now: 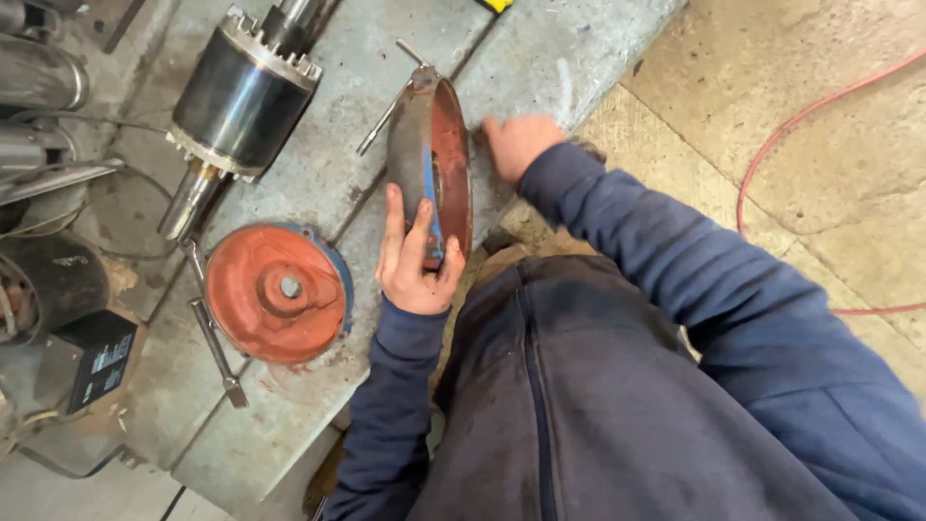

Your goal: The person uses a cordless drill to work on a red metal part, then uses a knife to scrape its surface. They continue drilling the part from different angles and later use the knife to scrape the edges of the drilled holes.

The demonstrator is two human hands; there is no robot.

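Your left hand (413, 259) has its grip closed on the rim of the round, rust-red metal end cover (436, 166), standing on edge on the grey desk (318, 183). Your right hand (519, 143) rests behind it; I cannot tell its grip.

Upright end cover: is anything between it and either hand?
Nothing visible. The left hand already grips the upright end cover at its lower rim; the right hand is right beside its red inner face, contact unclear.
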